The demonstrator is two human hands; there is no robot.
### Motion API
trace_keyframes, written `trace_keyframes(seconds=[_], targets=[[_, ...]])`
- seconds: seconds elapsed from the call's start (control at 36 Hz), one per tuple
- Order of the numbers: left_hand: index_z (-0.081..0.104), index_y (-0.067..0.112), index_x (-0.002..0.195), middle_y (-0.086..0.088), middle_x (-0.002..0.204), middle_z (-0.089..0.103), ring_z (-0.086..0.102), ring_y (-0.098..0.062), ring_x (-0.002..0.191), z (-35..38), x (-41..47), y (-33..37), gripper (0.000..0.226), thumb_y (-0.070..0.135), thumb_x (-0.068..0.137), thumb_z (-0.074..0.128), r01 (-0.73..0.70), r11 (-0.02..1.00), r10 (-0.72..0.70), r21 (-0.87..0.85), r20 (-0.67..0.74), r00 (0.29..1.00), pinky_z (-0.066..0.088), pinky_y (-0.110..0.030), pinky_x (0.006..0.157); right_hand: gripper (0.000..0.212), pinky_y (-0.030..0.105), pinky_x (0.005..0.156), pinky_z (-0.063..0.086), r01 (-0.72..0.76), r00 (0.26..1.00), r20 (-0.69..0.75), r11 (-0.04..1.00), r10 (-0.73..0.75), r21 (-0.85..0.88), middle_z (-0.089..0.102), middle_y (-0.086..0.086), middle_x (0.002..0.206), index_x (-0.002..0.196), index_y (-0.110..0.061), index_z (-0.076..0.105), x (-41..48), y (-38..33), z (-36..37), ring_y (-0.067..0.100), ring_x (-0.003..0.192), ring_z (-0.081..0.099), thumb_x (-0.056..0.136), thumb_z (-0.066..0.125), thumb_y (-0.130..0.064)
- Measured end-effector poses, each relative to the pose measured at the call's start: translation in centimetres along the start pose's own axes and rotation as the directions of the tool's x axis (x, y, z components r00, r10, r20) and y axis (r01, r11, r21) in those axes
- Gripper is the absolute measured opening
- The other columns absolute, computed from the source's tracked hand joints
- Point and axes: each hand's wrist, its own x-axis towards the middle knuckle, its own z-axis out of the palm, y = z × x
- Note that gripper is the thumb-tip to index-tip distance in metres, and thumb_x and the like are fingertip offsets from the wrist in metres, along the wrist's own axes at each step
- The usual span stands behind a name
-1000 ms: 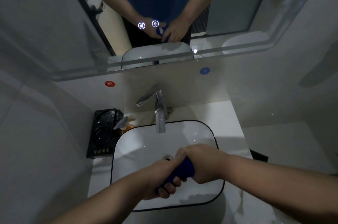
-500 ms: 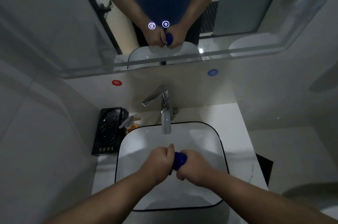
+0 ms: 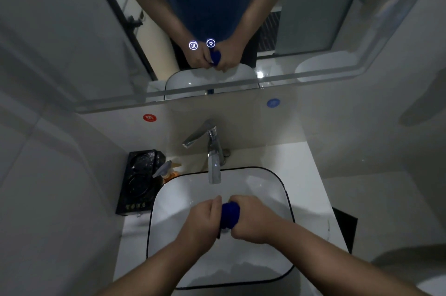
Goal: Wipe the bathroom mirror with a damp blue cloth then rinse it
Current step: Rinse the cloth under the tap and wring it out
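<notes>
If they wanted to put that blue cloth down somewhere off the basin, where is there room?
The white counter right of the basin lies bare, from the faucet to the front edge. The left is crowded: a black tray and pump bottle fill the corner. Both hands grip the blue cloth over the bowl.

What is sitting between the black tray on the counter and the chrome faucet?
In the head view, a pump bottle of orange liquid stands between the black tray and the chrome faucet, close against the white basin's black-edged rim.
</notes>
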Motion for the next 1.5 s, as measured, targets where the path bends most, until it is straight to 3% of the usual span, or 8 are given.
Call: trace_keyframes(seconds=[0.17,0.28,0.39,0.53,0.75,1.0,1.19,1.5], targets=[[0.066,0.011,0.099,-0.004,0.059,0.065,0.061,-0.014,0.047,0.0,-0.6,2.5,0.038,0.047,0.107,0.055,0.045,0.99,-0.05,-0.135,-0.035,0.998,0.047,-0.026,0.046,0.103,0.025,0.089,0.055,-0.163,0.959,-0.214,0.979,0.187,0.127,0.057,0.002,0.141,0.164,-0.027,0.026,0.0,0.4,-1.1,0.017,0.117,0.066,0.08,0.086,-0.033],[0.058,0.016,0.114,-0.008,0.068,0.072,0.062,-0.014,0.049,0.1,-2.4,3.8,0.03,0.043,0.102,0.065,0.095,0.964,-0.095,-0.247,0.012,0.995,0.047,-0.024,0.046,0.046,0.033,0.078,0.057,-0.54,0.841,0.239,0.716,0.486,0.443,0.076,0.01,0.108,0.125,-0.004,0.065,-1.6,0.2,-2.6,0.024,0.087,0.072,0.106,0.058,-0.045],[0.057,0.021,0.121,-0.005,0.079,0.075,0.072,-0.018,0.066,0.6,-3.8,3.9,0.031,0.043,0.101,0.067,0.069,0.966,-0.082,-0.251,-0.04,0.996,0.061,-0.037,0.062,0.076,0.03,0.061,0.051,-0.375,0.919,0.178,0.634,0.353,0.677,0.073,0.01,0.083,0.115,-0.006,0.071,-2.8,-1.4,-2.9,0.022,0.066,0.066,0.111,0.023,-0.065],[0.049,0.048,0.126,0.006,0.104,0.076,0.077,-0.013,0.086,0.9,-5.9,4.8,0.05,0.026,0.093,0.078,-0.124,0.991,0.12,-0.056,-0.068,0.99,0.063,-0.032,0.072,0.038,0.016,0.062,0.054,-0.032,0.988,-0.113,0.84,0.11,0.541,0.078,-0.001,0.094,0.114,-0.025,0.063,-5.1,-3.3,-2.1,0.001,0.073,0.074,0.093,0.076,-0.054],[0.059,0.035,0.136,-0.002,0.113,0.081,0.08,-0.028,0.096,-1.2,-7.8,7.1,0.034,0.023,0.105,0.067,0.002,0.942,-0.027,-0.335,-0.069,0.997,0.064,-0.038,0.072,0.046,0.056,0.104,0.058,-0.001,0.999,-0.013,0.365,0.037,0.931,0.077,0.013,0.128,0.138,-0.015,0.062,-6.9,-2.2,-4.3,0.034,0.12,0.073,0.101,0.063,-0.043],[0.073,0.017,0.124,-0.013,0.112,0.081,0.078,-0.034,0.104,-2.7,-9.1,7.8,0.031,0.022,0.115,0.044,0.123,0.814,-0.225,-0.567,-0.113,0.968,0.061,-0.058,0.099,0.043,0.053,0.112,0.053,0.041,0.999,-0.047,0.366,0.008,0.93,0.076,0.012,0.13,0.14,-0.011,0.062,-9.0,-4.1,-5.6,0.032,0.123,0.072,0.109,0.051,-0.039],[0.072,0.009,0.097,-0.008,0.065,0.06,0.051,-0.022,0.057,-7.7,-9.9,10.6,0.031,0.02,0.113,0.048,-0.237,0.86,-0.009,-0.452,-0.477,0.879,0.042,-0.033,0.054,0.04,0.049,0.102,0.05,0.0,1.0,-0.007,0.265,0.029,0.964,0.074,0.02,0.128,0.128,-0.003,0.074,-11.4,-5.2,-5.9,0.039,0.117,0.068,0.106,0.062,-0.033],[0.075,0.023,0.114,-0.007,0.106,0.081,0.076,-0.03,0.103,-12.8,-12.0,13.1,0.03,0.02,0.113,0.045,-0.345,0.737,0.18,-0.581,-0.323,0.929,0.063,-0.047,0.086,0.023,0.039,0.082,0.053,0.186,0.944,-0.33,0.807,0.011,0.56,0.074,-0.002,0.086,0.093,-0.034,0.076,-15.1,-9.0,-4.9,0.015,0.08,0.067,0.082,0.06,-0.021]])
